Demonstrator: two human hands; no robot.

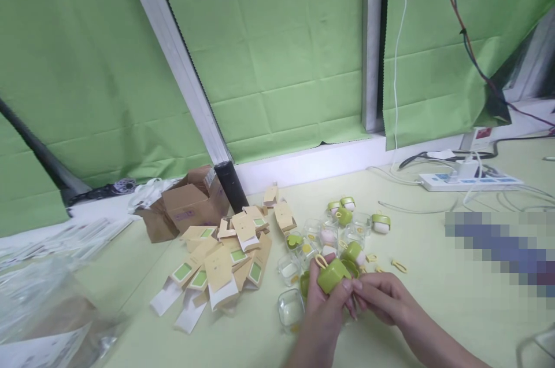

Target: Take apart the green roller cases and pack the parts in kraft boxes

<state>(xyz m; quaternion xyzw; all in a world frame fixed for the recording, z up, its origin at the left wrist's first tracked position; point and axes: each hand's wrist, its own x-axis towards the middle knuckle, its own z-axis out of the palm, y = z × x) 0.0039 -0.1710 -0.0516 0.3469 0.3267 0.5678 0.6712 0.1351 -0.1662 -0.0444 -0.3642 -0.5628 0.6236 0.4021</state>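
Green case [332, 276], yellow loop [321, 261]; tan cards [219, 267], green windows; black cylinder [231, 186].

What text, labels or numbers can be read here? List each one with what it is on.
None can be read.
Brown cardboard box: a purple mark, too blurred.
Kraft paper packets: green patches only, no legible words.
Power strip: blue markings, too small.
Green case in the left hand and right hand: no lettering visible.

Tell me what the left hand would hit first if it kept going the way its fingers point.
The left hand points up and away; past the green case it holds, it would probably first meet the small green-and-clear cases, though depth is unclear.
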